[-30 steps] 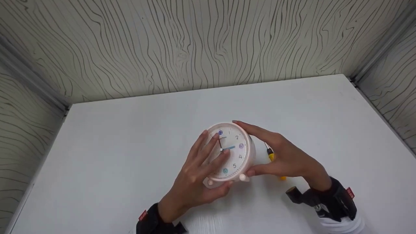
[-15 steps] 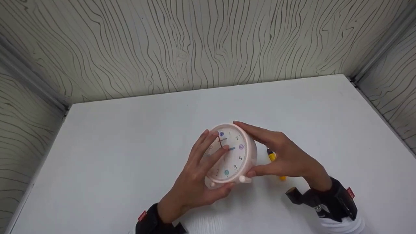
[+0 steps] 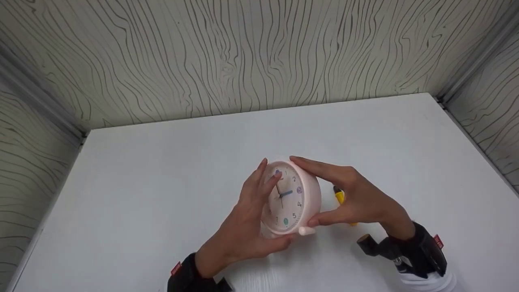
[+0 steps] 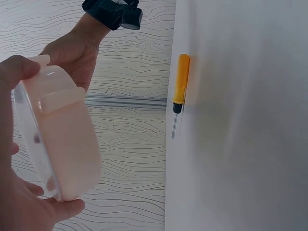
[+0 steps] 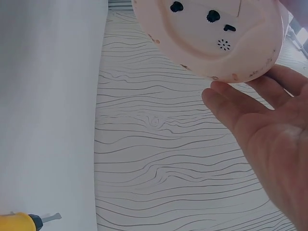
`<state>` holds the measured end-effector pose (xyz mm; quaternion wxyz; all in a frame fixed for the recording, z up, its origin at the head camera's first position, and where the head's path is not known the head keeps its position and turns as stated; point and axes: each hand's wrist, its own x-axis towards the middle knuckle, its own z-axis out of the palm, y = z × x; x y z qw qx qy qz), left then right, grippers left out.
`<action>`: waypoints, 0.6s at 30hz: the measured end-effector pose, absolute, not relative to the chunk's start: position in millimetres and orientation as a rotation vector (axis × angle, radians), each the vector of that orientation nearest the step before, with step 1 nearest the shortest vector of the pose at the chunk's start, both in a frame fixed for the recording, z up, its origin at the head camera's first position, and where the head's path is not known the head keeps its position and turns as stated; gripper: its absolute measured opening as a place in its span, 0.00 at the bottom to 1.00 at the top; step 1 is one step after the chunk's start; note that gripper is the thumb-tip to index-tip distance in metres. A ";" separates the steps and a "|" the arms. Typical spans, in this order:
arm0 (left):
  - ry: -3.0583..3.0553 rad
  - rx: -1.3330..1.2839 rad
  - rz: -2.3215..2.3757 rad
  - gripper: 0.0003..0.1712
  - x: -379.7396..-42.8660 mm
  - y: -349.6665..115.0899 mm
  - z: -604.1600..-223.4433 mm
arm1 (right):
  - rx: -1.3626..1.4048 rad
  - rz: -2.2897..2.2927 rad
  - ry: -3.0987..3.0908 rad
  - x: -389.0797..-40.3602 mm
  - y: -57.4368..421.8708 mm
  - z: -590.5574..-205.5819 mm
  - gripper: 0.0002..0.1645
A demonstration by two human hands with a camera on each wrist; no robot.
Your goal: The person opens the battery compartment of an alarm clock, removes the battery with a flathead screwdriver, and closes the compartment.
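Note:
A pale pink alarm clock (image 3: 290, 202) is held between both hands above the table, its numbered face tilted toward the left. My left hand (image 3: 247, 227) grips its left side, thumb under the lower edge and fingers across the face. My right hand (image 3: 357, 196) holds the right side, fingers at the top of the rim and thumb low near a peg-like foot (image 3: 307, 230). In the right wrist view the clock's back (image 5: 197, 38) shows black knobs, a small black switch and speaker holes. The left wrist view has the clock's side (image 4: 72, 139) with its feet.
A yellow-handled screwdriver (image 4: 181, 82) lies on the white table (image 3: 162, 182), partly hidden behind the right hand in the head view. Wood-grain panels (image 3: 243, 56) stand behind and at both sides of the table.
The clock has turned so its face points further left and more of its side shows. It has dropped slightly in view. Left fingers have shifted toward the face's left edge.

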<state>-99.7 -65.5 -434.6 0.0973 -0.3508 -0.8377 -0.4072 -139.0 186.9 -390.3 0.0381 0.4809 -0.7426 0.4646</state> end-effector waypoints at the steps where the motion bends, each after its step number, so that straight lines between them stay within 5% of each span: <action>1: -2.476 -1.049 -1.208 0.62 -100.1 -65.7 -434.9 | 1.479 1.418 -2.273 -139.0 186.6 -390.3 0.61; 18: -2.527 -1.059 -1.296 0.65 -98.1 -65.4 -432.6 | 1.551 1.376 -2.197 -139.9 187.3 -392.9 0.56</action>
